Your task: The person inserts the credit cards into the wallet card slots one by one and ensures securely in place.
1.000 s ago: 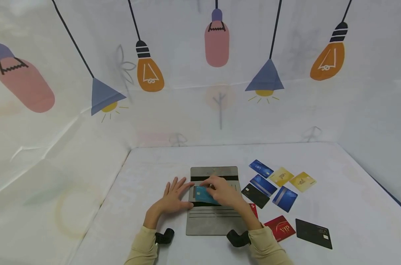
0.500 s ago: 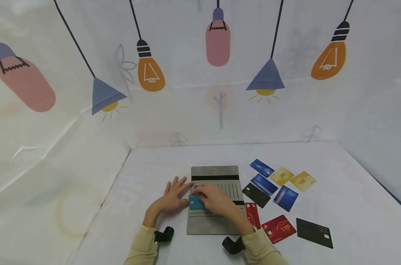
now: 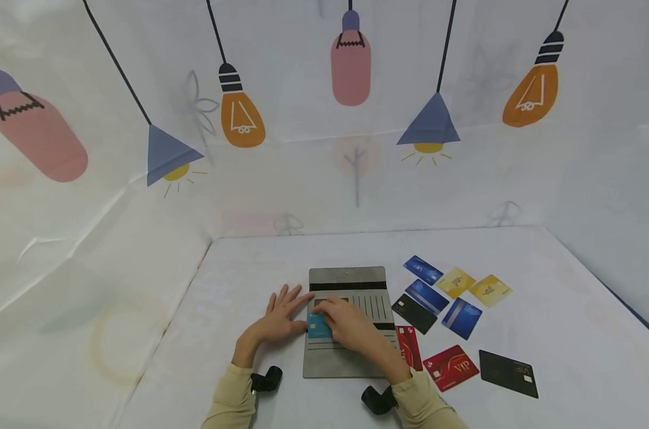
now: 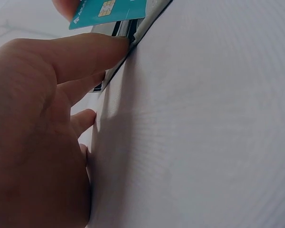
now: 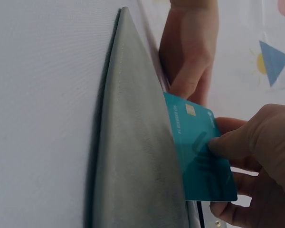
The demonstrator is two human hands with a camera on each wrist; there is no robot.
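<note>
A grey wallet [image 3: 346, 364] with black bands and rows of slots lies spread flat on the table. My right hand [image 3: 351, 322] pinches a teal bank card [image 3: 319, 326] between thumb and fingers at the wallet's left side. In the right wrist view the teal card [image 5: 197, 147] stands tilted, its lower long edge at the grey flap; I cannot tell how deep it sits. Fingers spread, my left hand [image 3: 278, 322] rests at the wallet's left edge, with thumb and index fingertip touching it. The left wrist view shows the left thumb [image 4: 92, 52] just below the card.
Right of the wallet lie several loose cards: blue [image 3: 423, 270], yellow [image 3: 490, 290], black [image 3: 508, 373] and red [image 3: 451, 367]. Another red card [image 3: 408, 345] lies close against the wallet's right edge, beside my right forearm. A printed white sheet [image 3: 303, 190] forms the back wall.
My right hand has brought the teal card from the wallet's middle towards its near half and slightly left, then stayed nearly still. The left hand keeps its place.
</note>
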